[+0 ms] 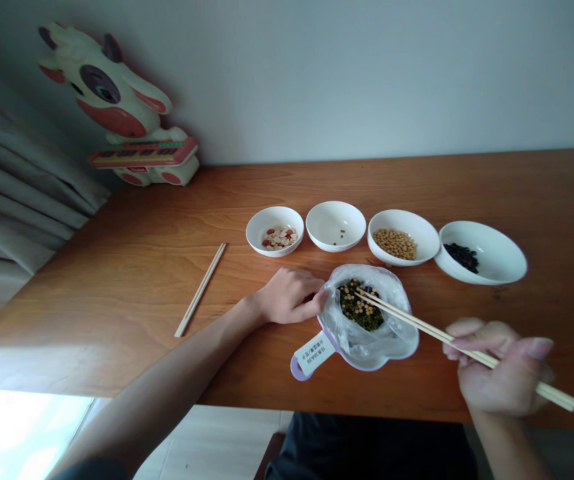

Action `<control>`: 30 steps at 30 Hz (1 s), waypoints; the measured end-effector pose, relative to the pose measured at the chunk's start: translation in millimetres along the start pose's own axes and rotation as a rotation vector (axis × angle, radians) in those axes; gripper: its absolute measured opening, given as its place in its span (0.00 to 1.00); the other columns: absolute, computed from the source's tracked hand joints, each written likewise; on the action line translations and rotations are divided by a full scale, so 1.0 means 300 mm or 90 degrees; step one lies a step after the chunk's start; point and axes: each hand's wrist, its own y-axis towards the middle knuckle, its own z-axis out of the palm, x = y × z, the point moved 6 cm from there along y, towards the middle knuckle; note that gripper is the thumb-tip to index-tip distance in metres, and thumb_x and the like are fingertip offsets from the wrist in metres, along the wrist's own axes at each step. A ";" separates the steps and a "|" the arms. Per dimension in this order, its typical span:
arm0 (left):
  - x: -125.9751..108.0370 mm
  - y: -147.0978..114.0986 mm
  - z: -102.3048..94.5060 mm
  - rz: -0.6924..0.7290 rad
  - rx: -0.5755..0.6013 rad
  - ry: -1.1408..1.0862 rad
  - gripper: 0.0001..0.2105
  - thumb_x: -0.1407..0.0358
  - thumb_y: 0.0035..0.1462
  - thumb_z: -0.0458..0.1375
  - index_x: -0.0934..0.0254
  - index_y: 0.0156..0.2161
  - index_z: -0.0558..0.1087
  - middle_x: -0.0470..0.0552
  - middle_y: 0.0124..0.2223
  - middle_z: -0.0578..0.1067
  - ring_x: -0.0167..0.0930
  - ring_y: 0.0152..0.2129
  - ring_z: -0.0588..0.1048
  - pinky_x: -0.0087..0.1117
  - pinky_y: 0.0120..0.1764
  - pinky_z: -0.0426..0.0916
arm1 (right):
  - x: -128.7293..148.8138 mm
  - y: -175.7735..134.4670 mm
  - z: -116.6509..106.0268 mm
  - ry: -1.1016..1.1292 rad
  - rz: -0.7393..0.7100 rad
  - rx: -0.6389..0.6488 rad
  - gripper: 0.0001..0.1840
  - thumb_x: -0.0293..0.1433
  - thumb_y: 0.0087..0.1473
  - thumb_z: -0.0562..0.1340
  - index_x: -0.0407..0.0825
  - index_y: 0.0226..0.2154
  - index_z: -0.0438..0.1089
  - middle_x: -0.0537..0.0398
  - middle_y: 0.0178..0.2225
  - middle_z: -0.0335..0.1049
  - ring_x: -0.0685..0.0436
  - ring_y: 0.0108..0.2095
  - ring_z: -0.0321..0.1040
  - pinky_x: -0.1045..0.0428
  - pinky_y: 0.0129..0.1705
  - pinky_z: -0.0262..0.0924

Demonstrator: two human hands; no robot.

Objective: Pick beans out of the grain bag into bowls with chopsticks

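My right hand (501,367) grips a pair of light wooden chopsticks (417,323). Their tips reach into a mix of dark green and black beans with yellow soybeans (359,307). This mix lies in a clear plastic bag (391,287), opened out over a purple-rimmed, cloud-shaped plate (411,350) with a labelled handle (314,353). At the plate's left rim, my left hand (294,295) has its fingers curled, thumb and forefinger closed on the edge of the bag. Whether any bean sits between the chopstick tips is too small to make out.
Behind the plate stand four white bowls in a row: one with pale and red pieces (273,219), one with a few green beans (337,215), one with soybeans (411,223), one with black beans (499,247). Spare chopsticks (200,291) lie left; a cow toy keyboard (141,153) stands behind.
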 end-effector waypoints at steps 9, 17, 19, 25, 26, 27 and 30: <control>-0.001 0.000 -0.002 -0.003 0.002 -0.001 0.21 0.57 0.76 0.43 0.62 0.31 0.65 0.50 0.29 0.73 0.30 0.25 0.70 0.33 0.33 0.60 | -0.021 0.013 -0.003 0.010 0.071 0.054 0.38 0.56 0.67 0.50 0.52 0.19 0.76 0.50 0.17 0.70 0.46 0.17 0.64 0.51 0.16 0.50; -0.004 0.001 -0.006 -0.007 -0.001 0.008 0.22 0.57 0.76 0.43 0.62 0.30 0.66 0.50 0.28 0.73 0.30 0.25 0.70 0.33 0.33 0.61 | -0.026 0.022 0.027 0.016 0.070 0.106 0.33 0.52 0.66 0.53 0.52 0.21 0.77 0.51 0.18 0.69 0.44 0.21 0.65 0.50 0.20 0.55; -0.004 0.002 -0.007 -0.007 -0.001 0.009 0.22 0.57 0.76 0.43 0.62 0.30 0.66 0.50 0.28 0.73 0.30 0.25 0.70 0.33 0.33 0.61 | -0.022 0.022 0.029 0.016 0.062 0.124 0.33 0.53 0.66 0.52 0.52 0.22 0.78 0.50 0.18 0.69 0.44 0.22 0.65 0.49 0.21 0.55; -0.005 0.003 -0.007 -0.007 0.000 0.009 0.23 0.57 0.76 0.43 0.62 0.30 0.67 0.51 0.28 0.74 0.30 0.25 0.70 0.33 0.32 0.61 | -0.024 0.019 0.021 0.017 0.072 0.154 0.39 0.59 0.66 0.46 0.53 0.25 0.80 0.49 0.22 0.69 0.41 0.24 0.65 0.46 0.25 0.58; -0.004 0.003 -0.006 -0.008 0.002 0.009 0.23 0.56 0.76 0.42 0.63 0.30 0.67 0.51 0.28 0.74 0.30 0.25 0.70 0.33 0.32 0.61 | -0.026 0.018 0.021 0.017 0.074 0.153 0.39 0.59 0.65 0.46 0.53 0.25 0.80 0.49 0.22 0.69 0.41 0.24 0.65 0.46 0.25 0.58; -0.004 0.004 -0.006 -0.010 0.004 0.009 0.23 0.56 0.76 0.42 0.63 0.30 0.67 0.51 0.29 0.74 0.30 0.25 0.71 0.33 0.32 0.61 | -0.029 0.017 0.020 0.017 0.077 0.152 0.39 0.59 0.65 0.47 0.53 0.25 0.79 0.49 0.22 0.69 0.41 0.24 0.65 0.46 0.25 0.58; -0.005 0.004 -0.006 -0.009 0.006 0.009 0.23 0.56 0.76 0.42 0.63 0.30 0.67 0.51 0.29 0.74 0.30 0.26 0.71 0.33 0.33 0.61 | -0.034 0.015 0.021 0.015 0.081 0.146 0.39 0.59 0.65 0.46 0.53 0.24 0.79 0.49 0.22 0.69 0.41 0.24 0.64 0.46 0.25 0.57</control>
